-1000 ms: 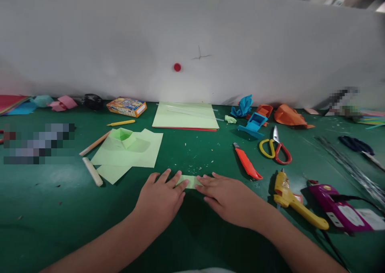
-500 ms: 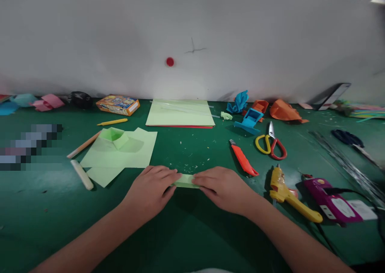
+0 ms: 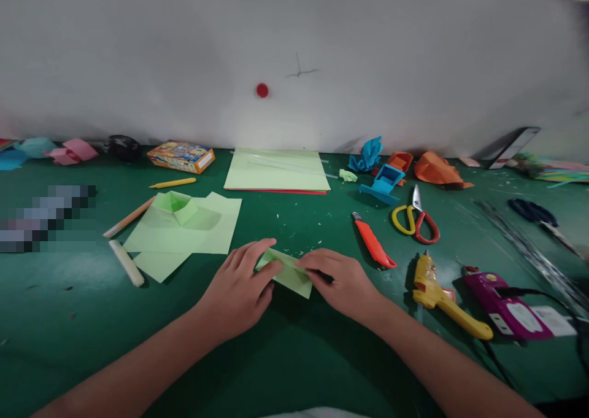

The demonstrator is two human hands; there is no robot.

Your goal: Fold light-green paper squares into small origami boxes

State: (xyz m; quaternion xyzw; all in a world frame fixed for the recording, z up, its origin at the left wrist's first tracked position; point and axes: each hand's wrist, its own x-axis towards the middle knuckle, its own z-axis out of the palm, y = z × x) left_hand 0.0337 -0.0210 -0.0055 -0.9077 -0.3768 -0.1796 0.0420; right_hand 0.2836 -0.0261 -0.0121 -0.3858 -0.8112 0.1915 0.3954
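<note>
A small folded light green paper piece [image 3: 289,272] lies on the green table [image 3: 294,356] in front of me. My left hand [image 3: 240,292] holds its left end with curled fingers, the index finger on top. My right hand [image 3: 341,282] pinches its right edge with thumb and fingertips. The piece sits tilted, partly unfolded between both hands.
Light green sheets with a folded green box [image 3: 177,207] lie to the left. An orange utility knife [image 3: 372,248], scissors [image 3: 415,218], a yellow glue gun [image 3: 437,296] and a purple device [image 3: 506,307] lie to the right. A green paper stack [image 3: 278,171] sits at the back.
The green piece has been opened out from a narrow strip into a wider, tilted shape. My left fingers moved up onto it and my right hand shifted slightly right.
</note>
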